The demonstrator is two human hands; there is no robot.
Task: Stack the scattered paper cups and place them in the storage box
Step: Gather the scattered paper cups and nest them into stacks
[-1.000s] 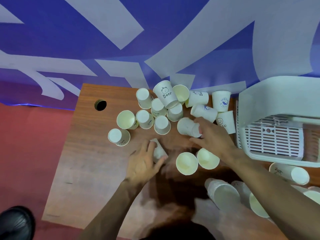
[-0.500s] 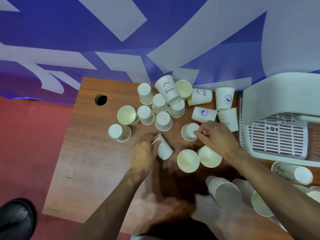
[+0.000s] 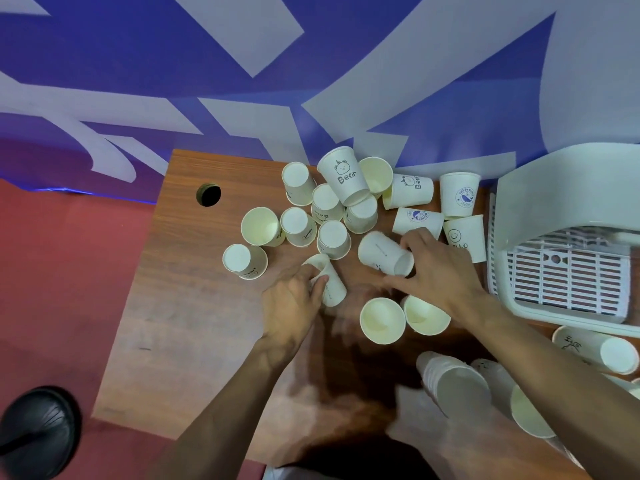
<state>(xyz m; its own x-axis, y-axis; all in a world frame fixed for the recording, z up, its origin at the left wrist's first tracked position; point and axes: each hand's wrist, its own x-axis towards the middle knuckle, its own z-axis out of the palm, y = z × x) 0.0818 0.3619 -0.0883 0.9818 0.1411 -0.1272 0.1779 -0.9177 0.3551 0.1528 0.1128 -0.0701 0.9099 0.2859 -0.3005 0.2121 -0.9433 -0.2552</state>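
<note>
your left hand (image 3: 294, 306) grips a side-lying cup (image 3: 333, 289), axis running far-left to near-right. right hand (image 3: 443, 276) clasps a tipped cup (image 3: 379, 252).

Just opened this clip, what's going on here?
A person is gathering paper cups on a wooden table. Their left hand grips a tipped-over cup, and their right hand holds a tilted cup close beside it. Many scattered cups sit beyond the hands, some upright, some upside down. A nested stack lies near the front edge. The visible part of the white storage box on the right shows no cups.
</note>
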